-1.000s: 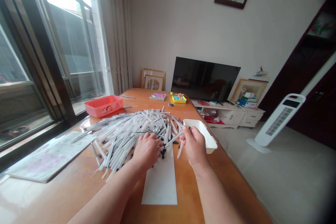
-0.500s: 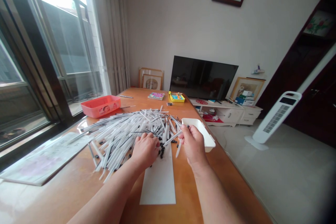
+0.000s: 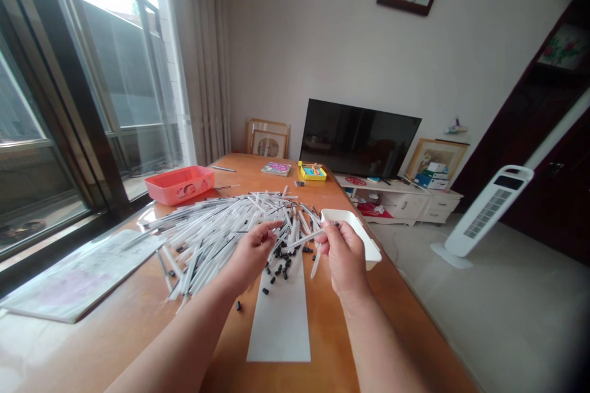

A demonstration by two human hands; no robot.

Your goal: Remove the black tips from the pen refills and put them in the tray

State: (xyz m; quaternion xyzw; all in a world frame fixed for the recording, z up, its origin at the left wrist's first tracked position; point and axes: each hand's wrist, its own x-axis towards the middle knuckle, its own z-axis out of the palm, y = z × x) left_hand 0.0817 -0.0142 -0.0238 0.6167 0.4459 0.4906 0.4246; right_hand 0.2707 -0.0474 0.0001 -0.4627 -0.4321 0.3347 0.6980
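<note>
My right hand (image 3: 346,256) pinches a slim white pen barrel (image 3: 305,239) pointing left, a dark bit showing at the fingertips. Just below those fingers is another whitish tube (image 3: 316,263); I cannot tell whether it is held. Over the near edge of the pile, my left hand (image 3: 253,253) has its thumb and index finger stretched out and apart, with nothing visible between them. White pen barrels (image 3: 216,215) lie heaped beyond it, mixed with thin dark rods. Small black caps (image 3: 279,270) are scattered beside the hand, several on a white paper strip (image 3: 280,328).
A white plastic tub (image 3: 374,252) stands right behind my right hand, at the table's edge. At the back left is a red-pink basket (image 3: 177,189). A booklet (image 3: 275,168) and a yellow box (image 3: 312,173) sit far off. A large printed sheet (image 3: 78,276) covers the left side.
My left hand has lifted and drawn back slightly from the pile, its fingers opening out. More black caps show on the paper and table. The right hand still holds the barrel.
</note>
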